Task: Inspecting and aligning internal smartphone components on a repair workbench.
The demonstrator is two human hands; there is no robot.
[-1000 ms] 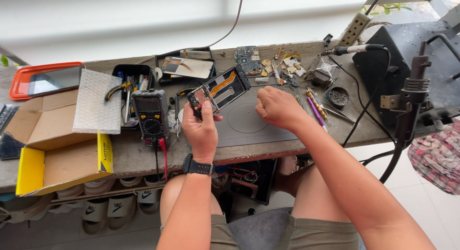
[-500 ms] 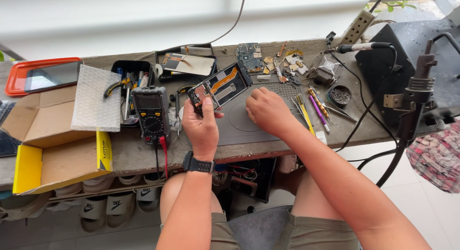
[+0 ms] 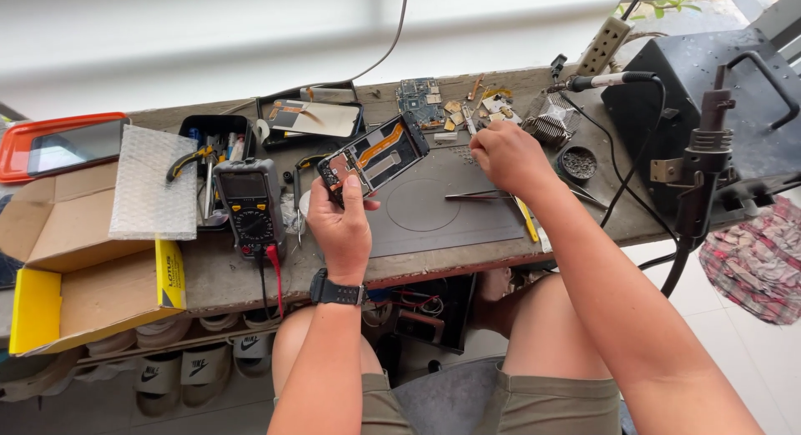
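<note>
Your left hand [image 3: 340, 226] raised, fingers curled in a grip, thumb up, watch on wrist, your right hand [image 3: 506, 154] reaching forward, knuckles up, fingers bent down

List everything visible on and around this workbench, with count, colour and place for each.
opened phone: 1, black with an orange strip inside, held over the mat
work mat: 1, dark grey, bench centre
tweezers: 1, metal, lying on the mat
multimeter: 1, black, left of the mat
cardboard box: 1, brown and yellow, open, far left
bubble wrap: 1 sheet, clear, on the box edge
small parts: several, mixed colours, back of bench
power strip: 1, beige, back right
hot-air station: 1, black, far right
left hand: grips the phone's lower end, black watch on the wrist
right hand: fingers down at the mat's upper right edge
</note>
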